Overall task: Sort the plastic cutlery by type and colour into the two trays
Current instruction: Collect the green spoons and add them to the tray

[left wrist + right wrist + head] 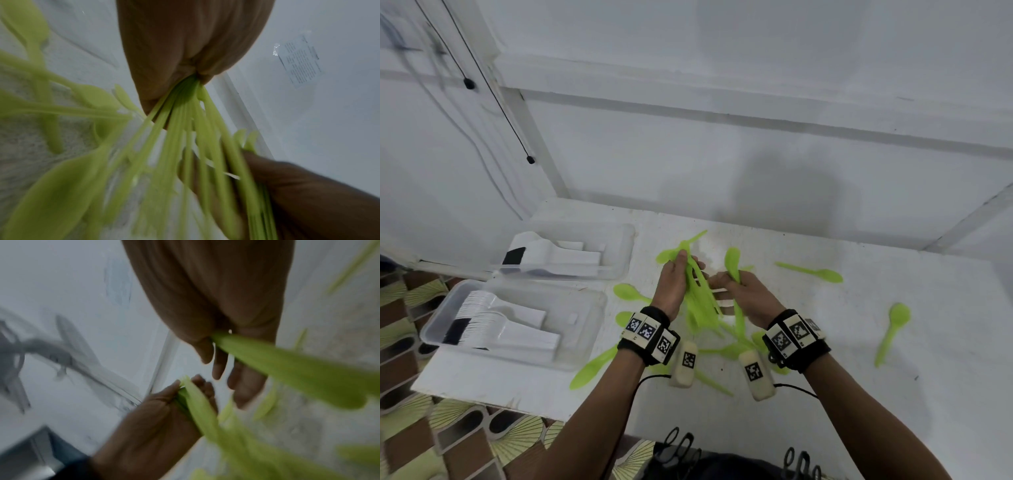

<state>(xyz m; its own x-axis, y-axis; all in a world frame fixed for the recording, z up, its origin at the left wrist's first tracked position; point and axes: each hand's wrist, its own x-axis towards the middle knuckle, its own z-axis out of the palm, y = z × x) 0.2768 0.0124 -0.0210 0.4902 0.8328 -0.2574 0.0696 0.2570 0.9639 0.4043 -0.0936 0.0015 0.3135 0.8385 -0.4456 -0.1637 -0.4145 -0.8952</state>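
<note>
Many green handles (700,301) are bunched in the left hand (674,281), its fingers curled tight round them above the tabletop (825,342); whether they are forks or knives, I cannot tell; the right hand (743,291) is just beside it, fingers wrapped round one green spoon (732,263) with the bowl pointing up; more green spoons lie loose under and around both hands, and two sit well apart on the right (815,272); on the left, two clear trays (599,308) hold stacks of white cutlery (493,322), the near tray beside the tabletop's edge; I think the big bunch could slip and spill, since it is fanned out; a spoon could also get mixed in with the wrong kind.
</note>
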